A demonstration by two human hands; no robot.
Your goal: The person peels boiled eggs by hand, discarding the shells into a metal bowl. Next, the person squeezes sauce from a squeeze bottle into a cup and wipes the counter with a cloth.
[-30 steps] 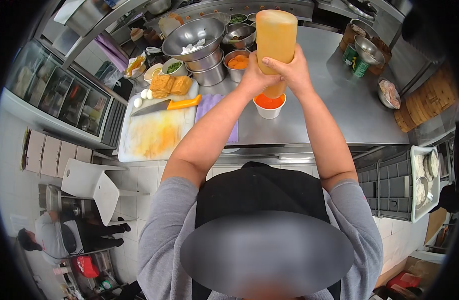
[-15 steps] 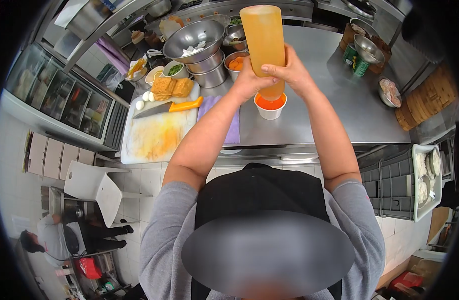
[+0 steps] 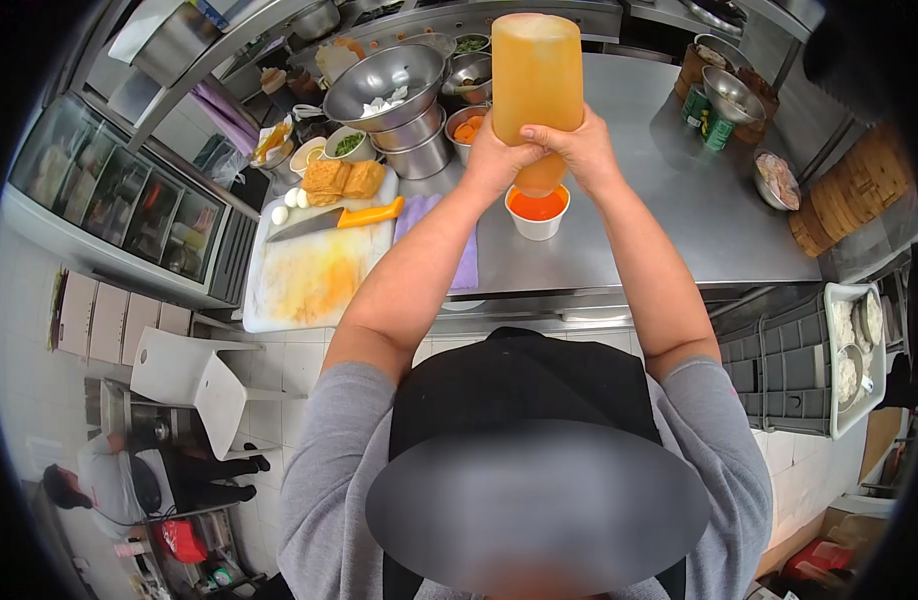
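A large squeeze bottle [image 3: 537, 85] of amber liquid is held upside down, its narrow end pointing down over a white tub [image 3: 537, 229]. Bright orange-red sauce [image 3: 537, 206] shows inside the tub, which stands on the steel counter. My left hand [image 3: 501, 160] wraps the bottle from the left. From the right, my right hand [image 3: 585, 150] grips it too, its thumb laid across the front. The bottle's tip hangs at the tub's back rim; whether liquid is flowing I cannot tell.
Left on the steel counter [image 3: 669, 220] lies a white cutting board [image 3: 299, 295] with a yellow-handled knife [image 3: 369, 213], eggs and fried blocks [image 3: 344, 180]. Behind stand steel bowls [image 3: 389, 85]. At right are bamboo steamers [image 3: 849, 195] and a grey crate [image 3: 779, 365]. A person [image 3: 129, 485] is at lower left.
The bottle has shifted slightly right and tilted a little, its base swinging right. Both hands have stayed on it, and the tub has hardly moved.
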